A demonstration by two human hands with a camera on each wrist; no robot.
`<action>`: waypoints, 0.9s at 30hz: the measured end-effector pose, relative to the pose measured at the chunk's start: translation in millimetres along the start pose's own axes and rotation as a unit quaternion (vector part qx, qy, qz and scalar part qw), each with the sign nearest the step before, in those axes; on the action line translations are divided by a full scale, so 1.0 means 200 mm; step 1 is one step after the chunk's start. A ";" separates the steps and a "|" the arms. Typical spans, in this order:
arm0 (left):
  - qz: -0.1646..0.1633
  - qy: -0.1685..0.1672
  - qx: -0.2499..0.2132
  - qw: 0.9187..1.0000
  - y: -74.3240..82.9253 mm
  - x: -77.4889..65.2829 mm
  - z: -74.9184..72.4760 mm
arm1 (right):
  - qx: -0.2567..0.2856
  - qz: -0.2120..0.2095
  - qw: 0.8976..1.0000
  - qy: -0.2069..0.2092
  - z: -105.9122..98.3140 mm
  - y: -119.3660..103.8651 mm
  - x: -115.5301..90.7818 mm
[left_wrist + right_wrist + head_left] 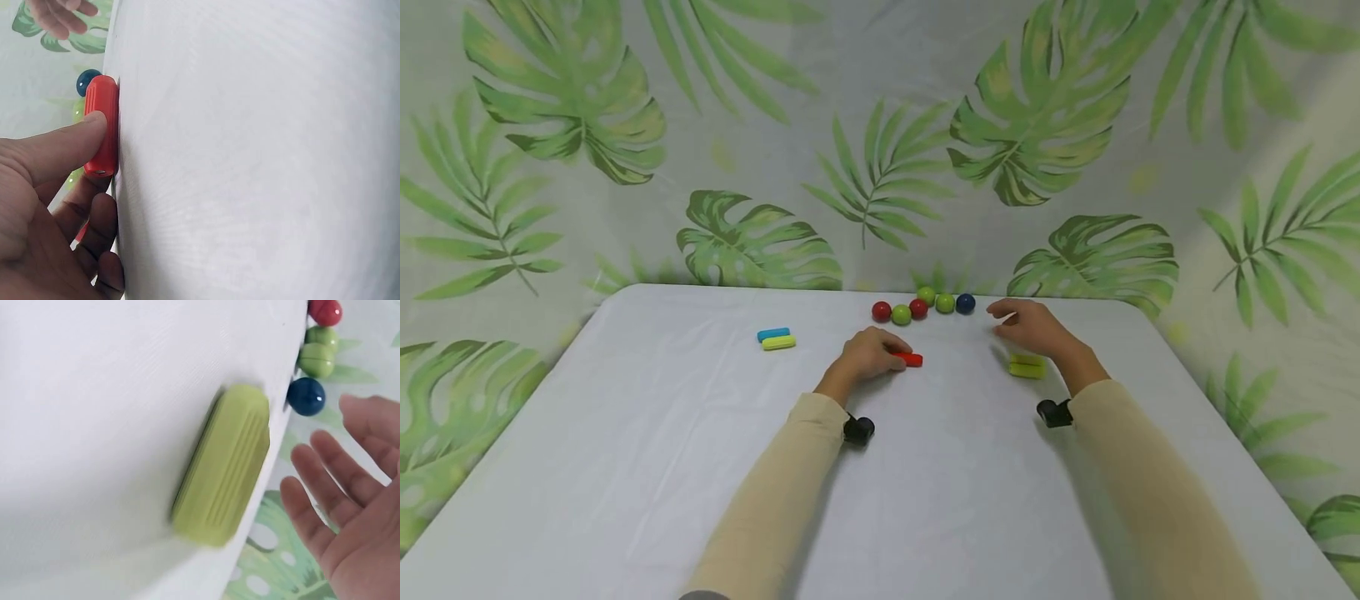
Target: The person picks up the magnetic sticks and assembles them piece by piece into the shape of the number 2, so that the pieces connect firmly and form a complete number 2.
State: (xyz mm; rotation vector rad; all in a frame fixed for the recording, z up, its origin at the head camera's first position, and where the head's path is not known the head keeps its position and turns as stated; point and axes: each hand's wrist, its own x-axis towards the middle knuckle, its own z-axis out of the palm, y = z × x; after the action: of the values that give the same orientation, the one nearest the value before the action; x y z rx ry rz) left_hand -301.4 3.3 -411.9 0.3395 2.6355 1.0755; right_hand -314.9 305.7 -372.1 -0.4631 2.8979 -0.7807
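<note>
My left hand (868,354) pinches a small red ridged plastic bar (912,360) near the middle of the table. In the left wrist view the thumb presses on the side of the red bar (100,153), which sits at or just above the white cloth. My right hand (1033,327) hovers over the right part of the table, its fingers apart and loosely bent, holding nothing. Just below it lie yellow-green ridged bars (1027,371), side by side. The right wrist view shows the yellow-green bar (219,475) apart from the fingers.
Along the back edge sits a row of glossy balls: red (882,312), several green (944,303) and one dark blue ball (966,303). To the left, a blue bar (773,334) lies against a yellow-green bar (778,342). Behind hangs a leaf-patterned cloth (895,183).
</note>
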 end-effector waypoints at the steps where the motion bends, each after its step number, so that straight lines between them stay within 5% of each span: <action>1: -0.001 0.000 -0.004 1.000 0.00 0.00 0.00 | 0.005 0.010 1.000 0.002 0.00 0.00 0.02; 7: -0.002 -0.010 -0.024 1.000 -0.01 0.01 0.01 | 0.008 0.056 0.998 0.022 0.02 -0.01 0.13; 13: -0.012 -0.010 -0.038 0.999 -0.02 0.01 0.00 | 0.008 0.047 0.998 0.045 0.04 -0.03 0.23; 19: -0.005 -0.006 -0.033 0.999 -0.01 0.01 -0.01 | 0.022 0.031 0.999 0.036 0.09 -0.03 0.31; 27: 0.022 -0.006 0.001 1.000 -0.01 0.02 -0.01 | -0.009 0.069 0.997 0.040 0.17 -0.03 0.36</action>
State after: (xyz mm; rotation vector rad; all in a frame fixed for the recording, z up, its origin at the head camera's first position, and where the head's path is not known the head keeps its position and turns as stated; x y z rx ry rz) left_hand -305.7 1.9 -413.4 0.4045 2.6305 1.0795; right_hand -375.2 261.9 -399.1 -0.2349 2.9749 -0.7693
